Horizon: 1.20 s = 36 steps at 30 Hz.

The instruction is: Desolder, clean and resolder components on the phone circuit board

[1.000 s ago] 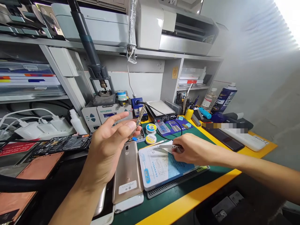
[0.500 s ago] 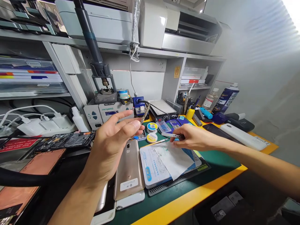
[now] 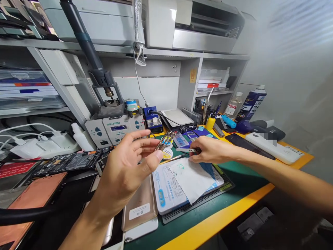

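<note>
Small board strip [image 3: 164,140] — pinched at 1 end between the thumb and fingertips of the left hand [image 3: 127,170], lifted in the air over the green mat [image 3: 235,175], just above a solder spool [image 3: 168,153]. Left grip closed tight on the strip, other fingers spread out. Right hand [image 3: 210,150] low by the mat, fingers closed around thin metal tweezers [image 3: 187,150], tips pointing left toward the strip but not touching it.

Best way, at a guess: hold the strip flat and steady by its edge only, no squeezing on the tiny parts. Bring the tweezer tips in slow and gentle. Rest the right wrist on the mat to stop shaking. Work over the white paper sheet [image 3: 192,177] — easy to spot a dropped bit there.

Things that hold other things, big to small:
- Left shelf bay [image 3: 39,52]: flat clear boxes [image 3: 28,88] in a stack, with colored stripes inside.
- Right shelf cubby [image 3: 199,69]: a pile of flat white and red packs [image 3: 212,85].
- Blue spray can [image 3: 252,102]: cap on, standing up.
- Clear bottle [image 3: 233,106]: cap on, hard to tell how full.
- White squeeze bottle [image 3: 79,136]: by the chargers, fill not visible.
- Yellow bottle [image 3: 210,122]: small, standing.
- Tool cup [image 3: 201,108]: pens and thin tools sticking up.
</note>
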Tool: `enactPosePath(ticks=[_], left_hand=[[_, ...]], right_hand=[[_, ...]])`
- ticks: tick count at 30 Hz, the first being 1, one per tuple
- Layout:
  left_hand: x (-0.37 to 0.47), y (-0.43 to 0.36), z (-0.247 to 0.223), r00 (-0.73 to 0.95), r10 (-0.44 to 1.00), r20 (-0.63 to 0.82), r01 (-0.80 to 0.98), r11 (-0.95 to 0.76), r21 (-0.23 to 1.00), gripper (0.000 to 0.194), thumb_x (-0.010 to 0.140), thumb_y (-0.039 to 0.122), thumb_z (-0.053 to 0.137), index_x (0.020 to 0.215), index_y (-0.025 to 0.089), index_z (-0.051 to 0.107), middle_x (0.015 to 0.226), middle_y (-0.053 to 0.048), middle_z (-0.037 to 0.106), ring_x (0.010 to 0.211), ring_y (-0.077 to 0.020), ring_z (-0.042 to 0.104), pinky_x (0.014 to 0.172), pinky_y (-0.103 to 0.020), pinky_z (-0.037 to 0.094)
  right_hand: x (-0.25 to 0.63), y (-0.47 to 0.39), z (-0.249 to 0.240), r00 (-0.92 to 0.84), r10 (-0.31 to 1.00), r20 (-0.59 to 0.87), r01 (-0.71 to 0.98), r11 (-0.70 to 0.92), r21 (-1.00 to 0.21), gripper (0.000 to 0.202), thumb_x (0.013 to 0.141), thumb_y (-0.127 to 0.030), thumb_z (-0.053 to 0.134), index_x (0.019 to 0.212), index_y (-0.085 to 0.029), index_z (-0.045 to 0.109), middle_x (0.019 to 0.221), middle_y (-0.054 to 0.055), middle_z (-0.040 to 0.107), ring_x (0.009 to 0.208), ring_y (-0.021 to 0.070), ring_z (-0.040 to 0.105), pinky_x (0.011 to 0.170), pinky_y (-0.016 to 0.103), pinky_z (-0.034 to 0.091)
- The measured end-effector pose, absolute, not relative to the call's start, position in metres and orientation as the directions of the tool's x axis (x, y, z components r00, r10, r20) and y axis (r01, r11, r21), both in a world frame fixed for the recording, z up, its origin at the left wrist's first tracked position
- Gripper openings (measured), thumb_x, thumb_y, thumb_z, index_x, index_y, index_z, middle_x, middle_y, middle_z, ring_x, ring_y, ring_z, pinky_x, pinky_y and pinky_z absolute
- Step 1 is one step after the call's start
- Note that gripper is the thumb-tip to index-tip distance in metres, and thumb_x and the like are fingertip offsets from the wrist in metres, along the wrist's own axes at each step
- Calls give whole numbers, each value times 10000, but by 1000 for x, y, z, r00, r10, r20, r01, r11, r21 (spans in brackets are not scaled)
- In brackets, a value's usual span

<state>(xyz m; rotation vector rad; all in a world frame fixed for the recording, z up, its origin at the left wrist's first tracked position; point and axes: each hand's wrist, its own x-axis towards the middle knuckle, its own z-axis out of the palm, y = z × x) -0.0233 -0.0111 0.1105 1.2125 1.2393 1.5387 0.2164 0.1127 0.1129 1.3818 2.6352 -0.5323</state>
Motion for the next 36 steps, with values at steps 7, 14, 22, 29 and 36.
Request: enactPosePath(ticks=[7,14,22,29,36], left_hand=[[-26,-6,105,-205,960,189,41,-184,982,792,698,556,958,1316,207,607,1214,-100,772,1126,-289,725,1078,-466,549],[-35,1,96,-180,959,219,62,-212,975,780,697,513,978,1316,213,611,1207,-110,780,1129,-291,737,1026,-434,598],[-35,-1,97,-175,957,231,83,-220,972,792,721,575,962,1327,213,603,1216,-111,764,1124,-290,724,1042,-460,580],[-28,-6,98,-157,959,236,145,-214,966,688,782,544,912,1313,238,598,1268,-99,740,1228,-288,656,1115,-472,489],[-31,-1,90,-129,960,248,196,-220,955,694,805,554,909,1329,258,563,1297,-101,725,1248,-300,650,1136,-509,483]], right_hand=[[214,117,111,-560,784,-269,827,510,-234,270,1051,-422,731,990,-159,727,913,-1,730,762,173,703,704,332,609],[229,111,129,-619,745,-250,777,531,-338,194,932,-361,784,994,-190,720,769,-51,593,625,129,522,588,268,421],[228,87,120,-718,609,-336,692,576,-434,128,859,-307,721,787,-201,730,632,-56,550,547,119,446,503,273,310],[245,93,133,-683,680,-265,721,573,-390,239,895,-438,743,917,-202,777,660,-45,532,550,140,445,503,280,299],[224,98,113,-706,693,-150,683,608,-405,180,934,-337,681,893,-180,758,683,-19,585,576,144,435,562,290,309]])
